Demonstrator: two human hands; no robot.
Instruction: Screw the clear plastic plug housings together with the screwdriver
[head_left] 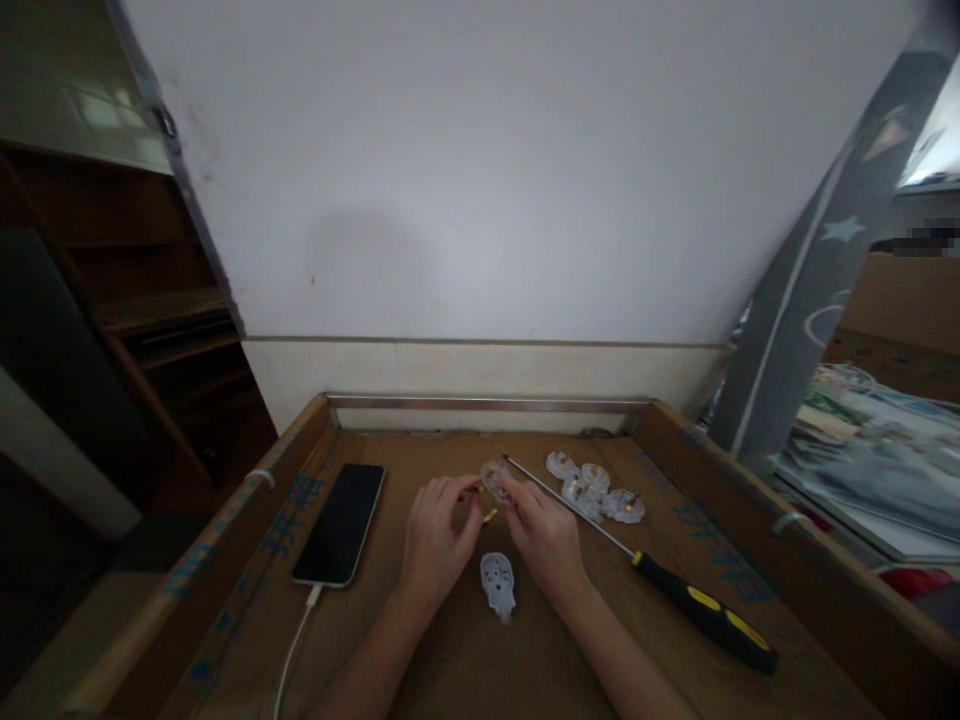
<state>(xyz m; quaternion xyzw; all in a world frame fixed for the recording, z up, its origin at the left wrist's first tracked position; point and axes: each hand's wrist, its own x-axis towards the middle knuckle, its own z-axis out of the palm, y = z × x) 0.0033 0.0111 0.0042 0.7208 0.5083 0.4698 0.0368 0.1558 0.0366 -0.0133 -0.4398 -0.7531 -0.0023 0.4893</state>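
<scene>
Both hands are up near the middle of the bench (465, 670), which is lined with brown cardboard and has raised wooden sides. The right hand (544, 535) has its grip closed on a clear plastic plug half (495, 478), pinched at the fingertips and held just above the surface. The left hand (433, 540) is right beside it with thumb and fingers curled toward a tiny brass piece (490, 516) sitting between the two hands; can't tell if that grip is actually pinching it or just touching. Another clear plug half (498, 583) lies flat on the bench just below the hands, between the wrists. To the right there's a little pile of more clear plug parts (595, 490), and a long screwdriver (645, 565) with a black and yellow handle lies diagonally next to them. Off to the left, a black phone (340, 523) lies face up with a white cable (294, 640) plugged in.
</scene>
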